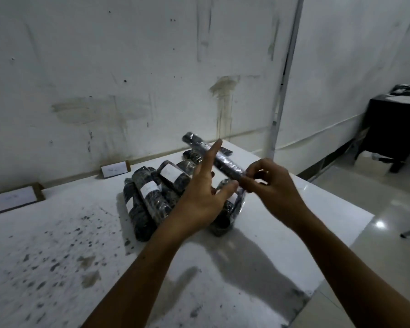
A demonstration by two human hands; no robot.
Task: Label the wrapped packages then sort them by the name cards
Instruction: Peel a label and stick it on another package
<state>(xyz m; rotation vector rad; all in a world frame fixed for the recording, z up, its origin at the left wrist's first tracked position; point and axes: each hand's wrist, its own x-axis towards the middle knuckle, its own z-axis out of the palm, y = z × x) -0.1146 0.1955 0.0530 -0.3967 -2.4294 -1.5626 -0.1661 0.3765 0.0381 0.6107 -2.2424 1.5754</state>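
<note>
- Both forearms enter from the lower edge, bare, cut off by the frame below the elbows.
- Left hand: palm toward the camera, index finger straight and raised, other fingers loosely spread; it grips nothing. Index tip overlaps the held roll; contact cannot be confirmed.
- Right hand: fingers curled, pinching the near end of the held roll. That end is hidden inside the grip.
- Held roll: long slim cylinder, dark patterned content under glossy clear film, raised above the pile and slanting away to the far left. A pale patch shows mid-length; label or glare, cannot tell.
- Pile: dark film-wrapped cylinders lying on their sides, touching and overlapping, on the worktop directly under both hands. Exact count unreadable; the right side of the pile is covered by the left hand.
- Three rolls in the pile carry white paper bands; any writing is too faint to read.
- Worktop: white, smooth, with dark speckled stains left of the pile.
- Name card: white on brown backing, leaning at the wall behind the pile. A second name card sits far left of the pile. Markings illegible on both.
- Wall behind the pile: white, scuffed, smeared.
</note>
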